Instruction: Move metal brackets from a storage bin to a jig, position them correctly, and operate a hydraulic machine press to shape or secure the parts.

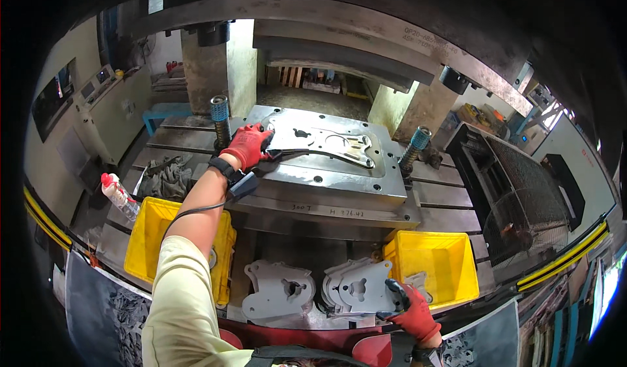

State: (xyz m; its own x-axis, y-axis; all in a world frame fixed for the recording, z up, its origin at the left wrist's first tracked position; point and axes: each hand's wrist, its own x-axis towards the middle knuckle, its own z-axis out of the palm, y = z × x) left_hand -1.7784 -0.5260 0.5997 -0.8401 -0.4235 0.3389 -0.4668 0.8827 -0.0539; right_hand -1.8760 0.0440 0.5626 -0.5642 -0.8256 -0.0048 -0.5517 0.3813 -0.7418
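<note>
My left hand (246, 147), in a red glove with dark fingertips, is closed at the left end of a slim dark-handled tool (290, 152). This tool reaches along the near edge of a shaped flat metal plate (317, 141) with cut-outs, which lies on the steel die block (307, 179). My right hand (413, 313), gloved likewise, grips the right edge of the top metal plate (356, 288) in the right stack, fingers and thumb on either side of a corner. Left of it stands a second stack of similar plates (277, 294).
Yellow bins stand at left (147, 236) and right (450, 262). Guide posts with blue sleeves rise at the die's left (220, 115) and right (416, 145). The heavy upper press block (339, 56) hangs overhead. A bottle (119, 196) and crumpled rags (166, 177) lie left.
</note>
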